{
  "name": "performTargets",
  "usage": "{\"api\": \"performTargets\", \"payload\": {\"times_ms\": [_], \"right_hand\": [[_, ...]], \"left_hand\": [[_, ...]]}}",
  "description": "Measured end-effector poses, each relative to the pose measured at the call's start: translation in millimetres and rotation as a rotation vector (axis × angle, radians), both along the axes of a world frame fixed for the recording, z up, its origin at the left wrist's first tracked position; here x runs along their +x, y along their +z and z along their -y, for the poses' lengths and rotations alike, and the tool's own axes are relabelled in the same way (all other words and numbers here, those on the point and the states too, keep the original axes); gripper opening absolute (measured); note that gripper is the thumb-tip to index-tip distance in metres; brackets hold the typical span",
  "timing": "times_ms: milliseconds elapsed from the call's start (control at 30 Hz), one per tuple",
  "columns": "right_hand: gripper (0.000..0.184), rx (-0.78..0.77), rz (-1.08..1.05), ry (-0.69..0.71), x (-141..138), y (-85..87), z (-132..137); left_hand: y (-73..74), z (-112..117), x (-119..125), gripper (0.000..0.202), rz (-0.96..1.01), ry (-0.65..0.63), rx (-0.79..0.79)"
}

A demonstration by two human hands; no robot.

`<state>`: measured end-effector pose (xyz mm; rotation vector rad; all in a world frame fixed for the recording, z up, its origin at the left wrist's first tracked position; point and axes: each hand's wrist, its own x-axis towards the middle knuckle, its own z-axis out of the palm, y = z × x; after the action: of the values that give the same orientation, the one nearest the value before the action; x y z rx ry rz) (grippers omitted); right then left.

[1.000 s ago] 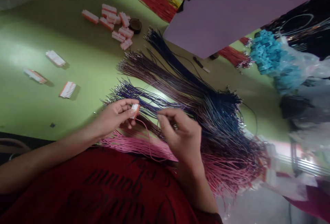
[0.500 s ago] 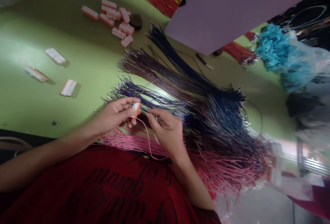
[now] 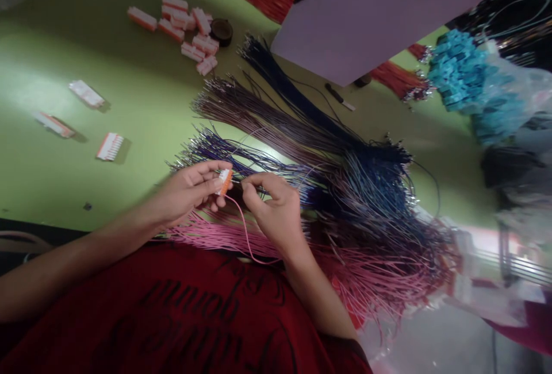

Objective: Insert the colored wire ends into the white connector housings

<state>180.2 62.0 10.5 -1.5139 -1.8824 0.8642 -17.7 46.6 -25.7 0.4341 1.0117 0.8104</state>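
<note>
Between the thumb and fingers of my left hand [image 3: 196, 187] is a small white and orange connector housing [image 3: 225, 181]. A pink wire [image 3: 245, 222] comes out of its lower end and loops down toward my lap. My right hand [image 3: 276, 204] is just to the right, thumb and forefinger pinched on a thin wire whose metal tip points at the housing's orange face. Most of that wire is hidden by the hand, and whether the tip touches the housing I cannot tell. Under both hands run dark blue wires [image 3: 211, 147] and pink wires [image 3: 202, 233].
Several pink-looking housings [image 3: 172, 23] lie piled beside a dark tape roll [image 3: 221, 31]. Another white and orange housing [image 3: 111, 146] sits at left. Brown wires [image 3: 241, 104], a small knife [image 3: 340, 97], a purple panel [image 3: 353, 23] and turquoise parts [image 3: 457, 69] are farther off.
My right hand has moved slightly left, bringing the wire tip closer to the housing. My left hand keeps its hold; the whole view has shifted a little.
</note>
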Motion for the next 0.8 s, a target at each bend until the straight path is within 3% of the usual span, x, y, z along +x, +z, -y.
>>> {"api": "performTargets", "payload": {"times_ms": [533, 800], "right_hand": [[0.022, -0.042, -0.044, 0.031, -7, -12.6, 0], [0.022, -0.074, -0.011, 0.033, -5, -11.0, -1]], "left_hand": [[-0.1, 0, 2, 0.055, -0.082, -0.045, 0.07], [7.8, -2, 4, 0.053, -0.096, -0.045, 0.09]]}}
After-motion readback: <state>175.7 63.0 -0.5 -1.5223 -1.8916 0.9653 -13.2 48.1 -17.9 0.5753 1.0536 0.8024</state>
